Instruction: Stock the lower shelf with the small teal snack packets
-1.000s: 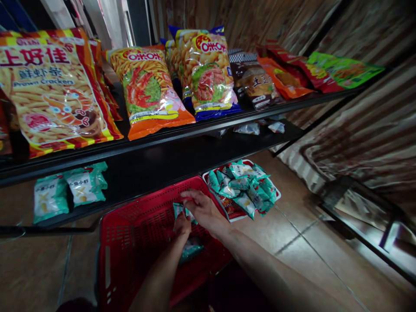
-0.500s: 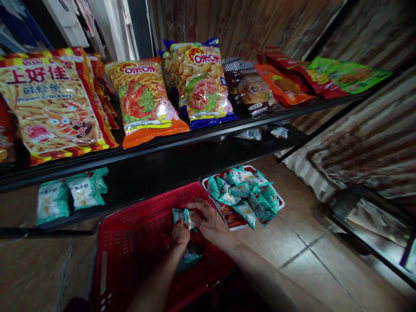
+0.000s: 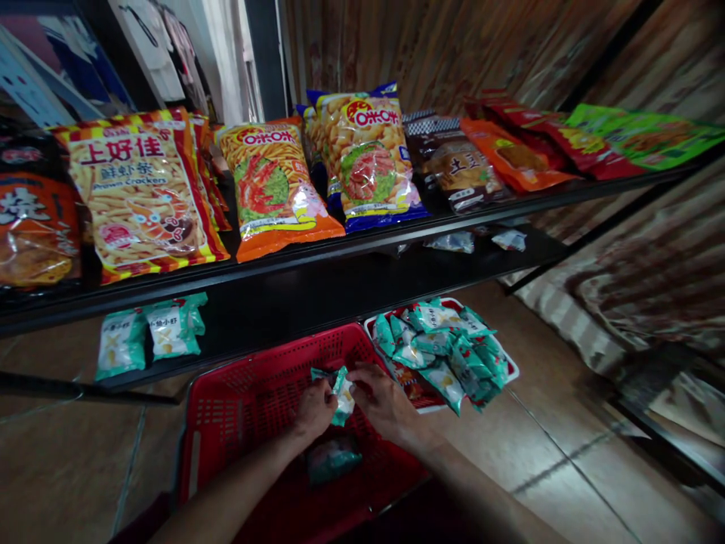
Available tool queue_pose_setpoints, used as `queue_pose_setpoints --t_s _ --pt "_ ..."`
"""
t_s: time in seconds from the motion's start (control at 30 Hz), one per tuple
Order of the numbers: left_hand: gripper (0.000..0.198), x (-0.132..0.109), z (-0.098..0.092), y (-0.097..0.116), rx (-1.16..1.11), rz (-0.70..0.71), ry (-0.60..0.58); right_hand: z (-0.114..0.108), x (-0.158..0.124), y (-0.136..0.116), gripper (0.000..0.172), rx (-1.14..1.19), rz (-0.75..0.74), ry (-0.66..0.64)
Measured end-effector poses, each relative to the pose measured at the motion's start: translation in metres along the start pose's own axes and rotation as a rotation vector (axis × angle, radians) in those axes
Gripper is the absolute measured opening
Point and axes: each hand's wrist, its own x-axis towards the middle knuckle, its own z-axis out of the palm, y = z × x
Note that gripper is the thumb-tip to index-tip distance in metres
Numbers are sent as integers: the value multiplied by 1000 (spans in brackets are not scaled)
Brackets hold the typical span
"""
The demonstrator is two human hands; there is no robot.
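Note:
Over the red shopping basket (image 3: pixel 226 408), my left hand (image 3: pixel 316 408) is closed on a small green-and-white snack bag (image 3: pixel 344 397); a dark green corner of a bag, perhaps a second one, shows just above its fingers. My right hand (image 3: pixel 385 400) pinches the right side of the small bag with curled fingers. Below the hands, another green snack bag (image 3: pixel 334 459) lies on the basket's bottom. Right of the basket, a white-rimmed tray (image 3: pixel 513 370) is heaped with similar green bags (image 3: pixel 450 351).
The black shelf's (image 3: pixel 283 291) lower board carries green snack bags (image 3: pixel 173 329) at left. Above stand large chip bags, among them prawn crackers (image 3: pixel 141 196), an orange bag (image 3: pixel 277 189) and a blue-edged bag (image 3: pixel 371 159). A low dark rack (image 3: pixel 668 423) stands at right on the tiled floor.
The view has shifted, so the shelf and basket appear further right. The small bag between my hands has turned, showing more of its white front. Both hands stay over the basket.

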Motion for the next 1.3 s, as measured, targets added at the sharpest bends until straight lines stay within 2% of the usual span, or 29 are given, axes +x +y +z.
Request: queue_pose_setpoints --t_s 0.1,0.2,0.37,0.53,0.77,0.87,1.0,1.1,1.2,1.3 --pt "6 -2 -16 -1 -140 -1 38 3 4 -9 26 -61 -28 -49" --pt "6 -3 -31 0 -313 -33 101 5 14 -29 28 -98 -58 -98" --pt "4 -11 -56 -3 -592 -80 155 9 32 -63 36 -156 -57 -77" --pt "9 -29 -93 -21 -815 -115 280 21 47 -82 42 -123 -40 -58" --pt "17 -46 -136 -48 -1029 -154 443 47 56 -87 45 16 117 -139" --pt "18 -49 -146 -53 -1089 -183 481 54 56 -87 47 143 178 -165" --pt "22 -47 -154 -56 -1140 -185 537 62 50 -79 44 546 307 -221" --pt "23 -44 -158 -56 -1095 -151 558 64 44 -73 41 788 401 -295" --pt "26 -40 -160 -56 -1131 -142 578 62 41 -73 43 861 429 -351" --pt "34 -37 -161 -54 -1261 -169 588 57 40 -82 42 817 431 -345"
